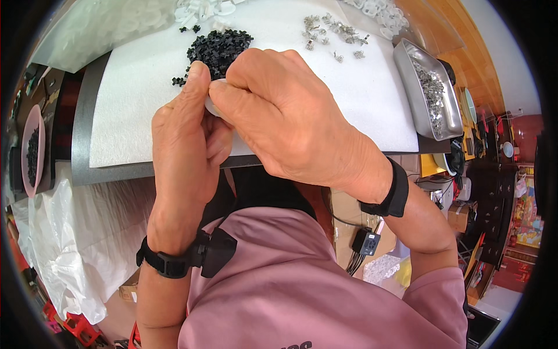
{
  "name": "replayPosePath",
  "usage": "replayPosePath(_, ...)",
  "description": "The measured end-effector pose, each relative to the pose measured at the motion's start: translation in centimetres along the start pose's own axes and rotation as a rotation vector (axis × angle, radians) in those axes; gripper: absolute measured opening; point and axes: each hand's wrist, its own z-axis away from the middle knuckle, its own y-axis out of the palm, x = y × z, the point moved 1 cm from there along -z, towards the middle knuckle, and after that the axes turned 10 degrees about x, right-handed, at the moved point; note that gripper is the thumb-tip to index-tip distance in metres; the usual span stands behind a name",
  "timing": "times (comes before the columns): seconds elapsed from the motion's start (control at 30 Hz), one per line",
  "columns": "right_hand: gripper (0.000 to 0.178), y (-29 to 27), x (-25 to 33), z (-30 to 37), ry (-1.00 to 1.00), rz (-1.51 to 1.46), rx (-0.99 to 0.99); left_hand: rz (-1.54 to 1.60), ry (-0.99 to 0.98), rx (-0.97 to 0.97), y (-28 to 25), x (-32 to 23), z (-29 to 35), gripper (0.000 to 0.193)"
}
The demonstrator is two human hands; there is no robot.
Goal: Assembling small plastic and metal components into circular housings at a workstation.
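Note:
My left hand [183, 131] and my right hand [285, 110] meet above the near left part of a white foam sheet [343, 110]. Pinched between them is a small white plastic part [213, 106], mostly covered by my fingers. My left thumb points up beside it, and the right thumb and curled fingers press on it from the other side. Whether a smaller piece is also in the pinch, I cannot tell. Just beyond my hands lies a heap of small black plastic pieces [218, 49], partly hidden by them.
Small metal clips [337, 29] lie scattered at the far right of the sheet. A metal tray [410, 70] of metal parts stands at its right edge. Loose white plastic parts [203, 9] and a clear bag [87, 43] are at the back; a pink bowl [38, 125] sits left.

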Motion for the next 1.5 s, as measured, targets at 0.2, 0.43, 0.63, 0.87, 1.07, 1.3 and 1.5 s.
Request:
replayPosePath(0.2, 0.016, 0.5, 0.2, 0.6, 0.015, -0.009, 0.009, -0.053, 0.009, -0.034, 0.4, 0.0, 0.0, 0.043)
replayPosePath(0.43, 0.017, 0.0, 0.5, 1.1, 0.12, -0.151, -0.023, -0.075, 0.01, -0.015, 0.3, 0.3, 0.2, 0.044)
replayPosePath(0.63, 0.017, -0.4, 0.4, 1.1, 0.142, -0.262, -0.07, -0.056, 0.025, 0.014, 0.3, 0.4, 0.2, 0.045)
replayPosePath(0.87, 0.02, -1.6, 0.2, 0.5, 0.683, -0.688, 0.04, -0.073, 0.043, 0.006, 0.5, 0.2, 0.2, 0.046)
replayPosePath(1.07, 0.02, -2.1, 0.0, -0.1, 0.882, -0.776, 0.325, -0.085, 0.057, 0.025, 0.2, 0.6, 0.1, 0.046)
replayPosePath(1.3, 0.026, -1.8, -0.6, -0.2, 0.864, -0.786, 0.357, -0.095, 0.055, 0.028, 0.2, 0.5, 0.2, 0.046)
replayPosePath(1.5, 0.033, -1.4, -0.6, 0.1, 0.853, -0.786, 0.309, -0.094, 0.071, 0.035, 0.2, 0.6, 0.2, 0.044)
